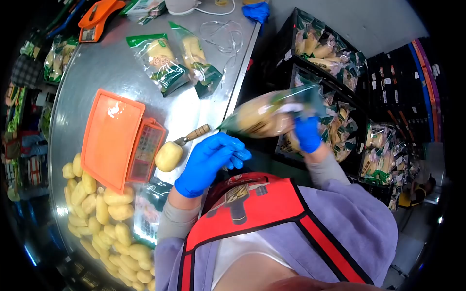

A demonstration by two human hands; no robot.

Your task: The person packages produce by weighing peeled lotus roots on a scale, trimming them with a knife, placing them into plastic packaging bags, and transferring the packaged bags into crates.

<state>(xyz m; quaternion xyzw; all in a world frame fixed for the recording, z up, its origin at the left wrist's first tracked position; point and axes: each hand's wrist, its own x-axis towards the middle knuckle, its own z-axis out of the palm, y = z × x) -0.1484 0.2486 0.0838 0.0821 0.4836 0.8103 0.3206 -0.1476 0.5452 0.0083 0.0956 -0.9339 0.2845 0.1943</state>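
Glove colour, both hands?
Blue on the left hand and the right hand; head view.

My feed shows blue on the left hand [212, 159] and right hand [307, 134], green on the gripped clear bag [264, 115]; left of that grip, an orange container [111, 138] and pale-yellow potatoes [102, 209]; below it, a black-edged red apron [272, 201].

bag [259, 114] txt blurred | R grip [308, 133] part. hid | wht device [181, 6] top-cut
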